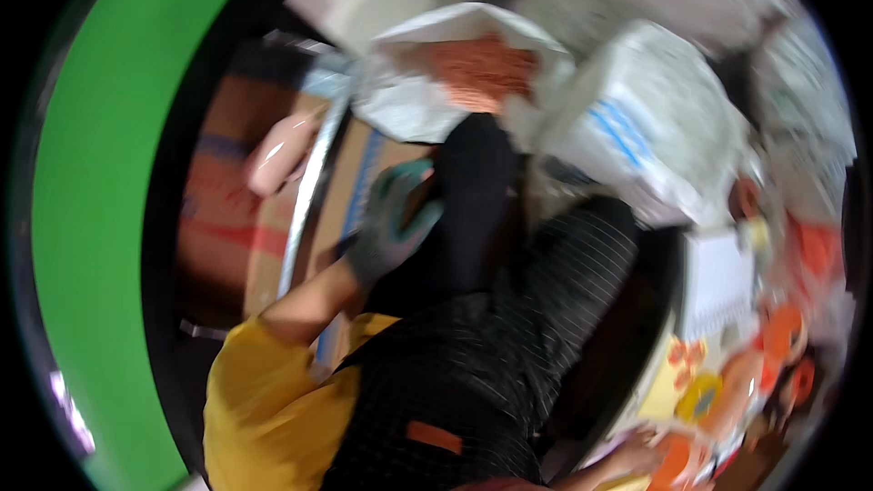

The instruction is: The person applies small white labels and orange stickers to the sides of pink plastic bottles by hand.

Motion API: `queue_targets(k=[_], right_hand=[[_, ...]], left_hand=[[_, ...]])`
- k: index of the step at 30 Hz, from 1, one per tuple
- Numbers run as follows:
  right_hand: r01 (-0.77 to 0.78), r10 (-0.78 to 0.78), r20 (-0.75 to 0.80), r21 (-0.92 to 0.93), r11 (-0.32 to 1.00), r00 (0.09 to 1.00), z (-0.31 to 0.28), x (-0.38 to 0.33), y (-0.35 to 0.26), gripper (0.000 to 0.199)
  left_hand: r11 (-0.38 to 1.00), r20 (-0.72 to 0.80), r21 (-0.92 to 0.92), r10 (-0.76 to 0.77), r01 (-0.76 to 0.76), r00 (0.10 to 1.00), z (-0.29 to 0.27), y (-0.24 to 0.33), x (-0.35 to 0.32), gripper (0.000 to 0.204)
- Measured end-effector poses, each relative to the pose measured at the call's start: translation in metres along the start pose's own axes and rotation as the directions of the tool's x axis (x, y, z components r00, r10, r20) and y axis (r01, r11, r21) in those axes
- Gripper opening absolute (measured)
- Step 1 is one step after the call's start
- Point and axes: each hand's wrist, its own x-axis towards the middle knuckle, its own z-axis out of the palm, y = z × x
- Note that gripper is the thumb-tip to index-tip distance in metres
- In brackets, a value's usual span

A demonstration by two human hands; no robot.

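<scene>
Inspection, working left to right; the whole view is smeared by motion, so fine detail is uncertain.

At nine o'clock a green surface fills the rim. Just inside it lie flat cardboard boxes with red and blue print, with a pink object resting on them at about ten o'clock. A metal rail runs across the boxes beside it.

The left hand, in a grey and teal glove on a yellow-sleeved arm, sits just left of centre over the cardboard, close to the rail. Its fingers are loosely curled and partly spread, and I see nothing gripped in it. Beside it, at centre, is the person's black-clad knee.

At twelve o'clock stands an open white sack holding orange-pink material. A white bag with blue marks lies at one to two o'clock.

At four o'clock I note a white pad and a clutter of orange and yellow pieces. The right hand shows at five o'clock, touching or next to an orange piece. Whether it is closed on anything I cannot tell.

Judgement: the gloved hand would grip the cardboard best with its fingers flat on the edge and clear of the rail.
</scene>
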Motion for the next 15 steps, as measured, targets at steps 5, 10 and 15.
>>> queue_targets(k=[5,10,15], right_hand=[[0.501,-0.352,-0.36,0.539,0.677,0.864,-0.051,-0.012,-0.199,0.059],[0.484,-0.698,-0.156,0.822,0.301,0.699,-0.13,-0.09,-0.312,0.048],[0.606,-0.715,-0.249,0.738,0.297,0.654,-0.165,-0.089,-0.343,0.053]], left_hand=[[0.876,-0.147,0.287,-0.361,0.389,0.921,0.003,-0.15,-0.082,0.061],[0.625,-0.716,0.172,-0.452,0.761,0.532,-0.045,-0.248,-0.08,0.079],[0.16,-0.807,0.14,-0.553,0.977,0.206,-0.099,-0.328,-0.134,0.068]])
